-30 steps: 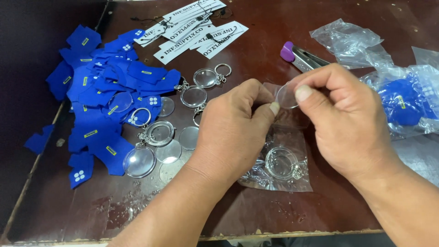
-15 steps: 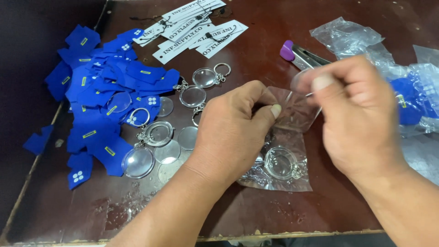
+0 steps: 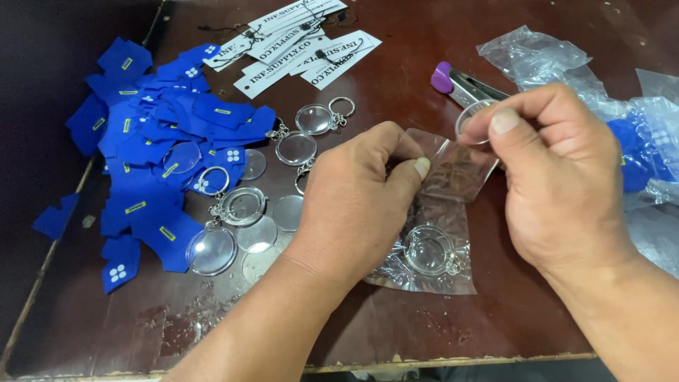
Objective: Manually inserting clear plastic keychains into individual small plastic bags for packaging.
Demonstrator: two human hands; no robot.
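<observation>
My left hand [image 3: 357, 198] pinches the edge of a small clear plastic bag [image 3: 456, 170] between thumb and forefinger. My right hand [image 3: 555, 177] holds a round clear disc [image 3: 472, 120] in its fingertips, just above the bag's upper corner. Under both hands lies another clear bag [image 3: 428, 255] with a round clear keychain case inside it. Several clear round keychain cases with metal rings [image 3: 244, 209] lie on the dark wooden table [image 3: 396, 325] to the left of my left hand.
A heap of small blue shirt-shaped cutouts [image 3: 155, 141] covers the table's left part. White paper tags with strings [image 3: 297, 42] lie at the top. A purple-handled metal tool [image 3: 460, 85] and crumpled plastic bags [image 3: 636, 134] holding blue pieces sit at the right.
My right hand has pulled the clear disc away from the bag, to the right and slightly up. The left hand kept its pinch on the bag.
</observation>
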